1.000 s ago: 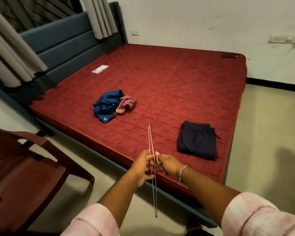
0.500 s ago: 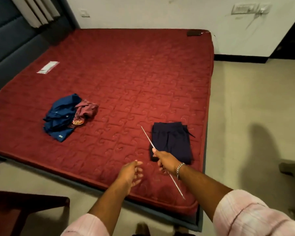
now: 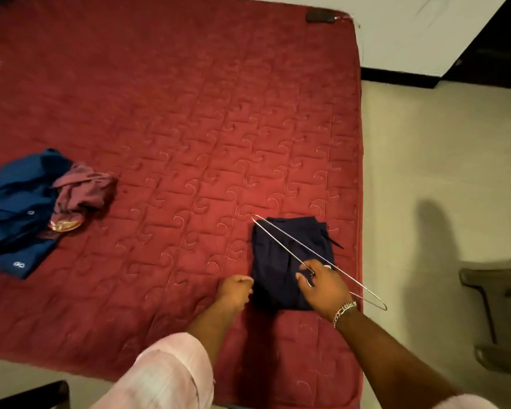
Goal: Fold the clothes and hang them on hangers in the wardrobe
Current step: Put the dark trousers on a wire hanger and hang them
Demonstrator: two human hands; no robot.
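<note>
A folded dark navy garment (image 3: 278,261) lies near the right edge of the red mattress (image 3: 189,128). My right hand (image 3: 322,286) grips a thin metal wire hanger (image 3: 281,235) by its middle, holding it slantwise just over the garment. My left hand (image 3: 236,290) rests with curled fingers at the garment's left edge; whether it pinches the cloth is unclear. A crumpled blue shirt (image 3: 15,214) and a maroon cloth (image 3: 83,190) lie together at the left of the mattress.
A small dark object (image 3: 320,15) sits at the mattress's far right corner. Beige floor (image 3: 440,172) runs along the right, with a dark chair (image 3: 496,305) at the right edge. A dark wooden furniture corner (image 3: 42,394) shows at bottom left.
I have come closer to the bed. My right hand carried the hanger over the folded navy garment. My left hand let go of the hanger and moved down to the garment's left edge.
</note>
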